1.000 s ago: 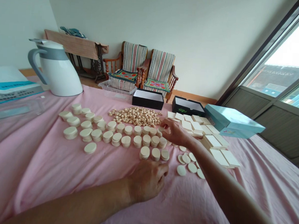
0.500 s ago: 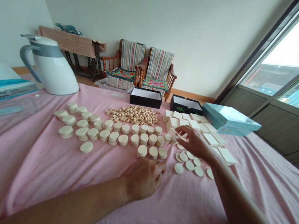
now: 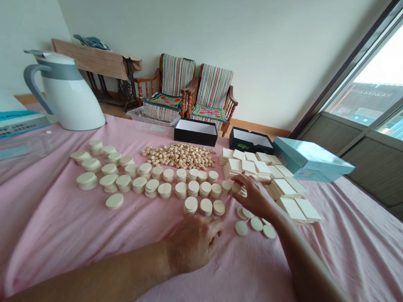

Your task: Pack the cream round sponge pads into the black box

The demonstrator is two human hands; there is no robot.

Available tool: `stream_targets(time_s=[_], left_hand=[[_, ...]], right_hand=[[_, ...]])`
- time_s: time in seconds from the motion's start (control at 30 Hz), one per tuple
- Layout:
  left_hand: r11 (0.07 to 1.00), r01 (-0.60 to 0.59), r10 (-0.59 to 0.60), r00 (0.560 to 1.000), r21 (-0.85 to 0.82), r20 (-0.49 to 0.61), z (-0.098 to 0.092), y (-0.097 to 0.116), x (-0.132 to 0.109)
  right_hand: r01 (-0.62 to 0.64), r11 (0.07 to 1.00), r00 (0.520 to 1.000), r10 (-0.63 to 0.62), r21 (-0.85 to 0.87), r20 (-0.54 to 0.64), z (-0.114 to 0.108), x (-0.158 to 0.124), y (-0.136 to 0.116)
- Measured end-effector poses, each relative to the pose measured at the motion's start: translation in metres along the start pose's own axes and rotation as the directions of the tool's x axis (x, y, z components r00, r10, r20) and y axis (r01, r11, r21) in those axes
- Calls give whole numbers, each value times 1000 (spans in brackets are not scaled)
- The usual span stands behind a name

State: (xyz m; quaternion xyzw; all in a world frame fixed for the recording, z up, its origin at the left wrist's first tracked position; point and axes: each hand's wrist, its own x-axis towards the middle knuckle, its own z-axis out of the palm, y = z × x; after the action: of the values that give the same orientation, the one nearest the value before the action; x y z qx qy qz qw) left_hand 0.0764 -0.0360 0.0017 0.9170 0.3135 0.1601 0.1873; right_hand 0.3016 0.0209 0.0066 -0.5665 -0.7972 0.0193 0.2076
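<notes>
Counts to two hands (image 3: 254, 195), one jug (image 3: 70, 95), two armchairs (image 3: 214, 85), two black boxes (image 3: 195, 135), one blue box (image 3: 313, 159), one heap of small tan pieces (image 3: 179, 156), and three disc stacks (image 3: 190, 206) nearest the left hand (image 3: 195, 241), with square tiles (image 3: 262, 167) too overlapped to count.

With the left hand (image 3: 196, 242) as the clock's centre, bare pink cloth (image 3: 54, 219) leaves a wide way from 9 to 10 o'clock, with one disc (image 3: 114, 201) near 10. The left forearm (image 3: 119, 269) blocks 8. A smaller gap lies at 3, ending at the right forearm (image 3: 302, 253). At 12, three short stacks (image 3: 206, 207) stand just ahead; behind, long rows (image 3: 165, 190) bar low passage from 10 to 12, with open air above. The right hand (image 3: 237, 188) and tile stacks (image 3: 248, 166) obstruct 1 to 2; loose discs (image 3: 256, 224) lie between 2 and 3.
</notes>
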Motion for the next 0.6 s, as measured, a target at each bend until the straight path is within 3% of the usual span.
stream_targets(time_s=[0.2, 0.33, 0.43, 0.6], left_hand=[[1000, -10, 10, 1000, -12, 8, -1, 0, 1], [1000, 4, -4, 1000, -19, 19, 0, -2, 0], [1000, 13, -13, 1000, -17, 17, 0, -2, 0], [1000, 11, -11, 999, -6, 34, -2, -1, 1]], right_hand=[[8, 994, 1000, -5, 107, -28, -7, 2, 7], [-144, 970, 986, 158, 198, -59, -20, -3, 23], [-251, 957, 962, 263, 146, -71, -22, -9, 34], [-285, 958, 958, 285, 5, 18, -16, -12, 34]])
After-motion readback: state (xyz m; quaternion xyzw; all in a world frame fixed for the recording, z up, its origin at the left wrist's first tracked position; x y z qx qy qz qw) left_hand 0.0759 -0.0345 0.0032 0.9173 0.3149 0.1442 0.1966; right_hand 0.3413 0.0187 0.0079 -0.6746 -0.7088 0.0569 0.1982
